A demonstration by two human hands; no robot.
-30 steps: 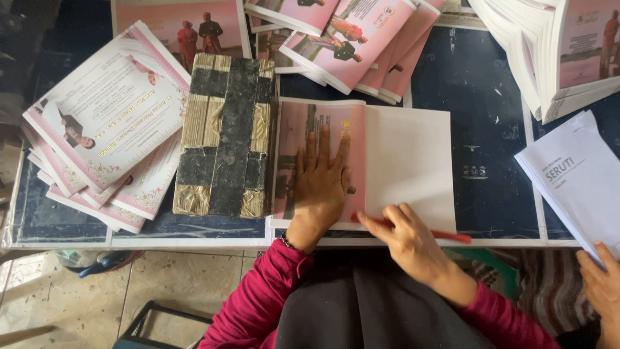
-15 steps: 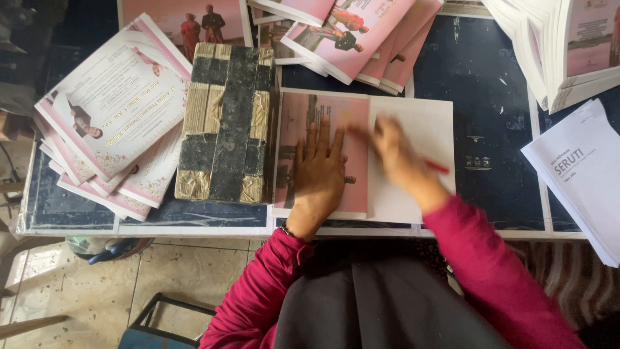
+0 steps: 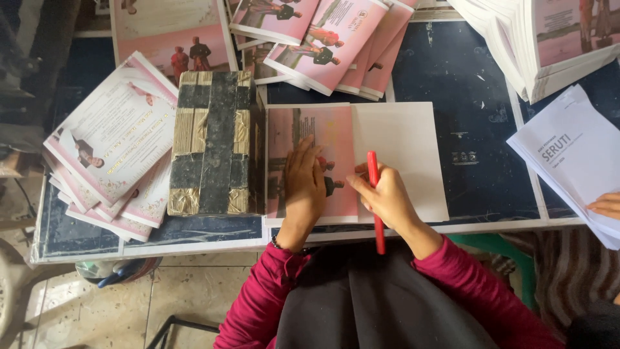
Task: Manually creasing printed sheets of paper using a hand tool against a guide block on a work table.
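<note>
A pink printed cover sheet lies open on the dark blue table, its right half blank white. My left hand presses flat on the pink half, fingers spread toward the far side. My right hand grips a red stick-like tool laid along the fold between the pink and white halves. Both sleeves are dark red.
A taped block wrapped in black and tan tape sits left of the sheet. Stacks of pink booklets lie at the left and at the far side. White paper piles lie right, with another person's hand on them.
My right hand came from the table's near edge onto the sheet and now holds the red tool along the fold. My left hand stays pressed on the pink half.
</note>
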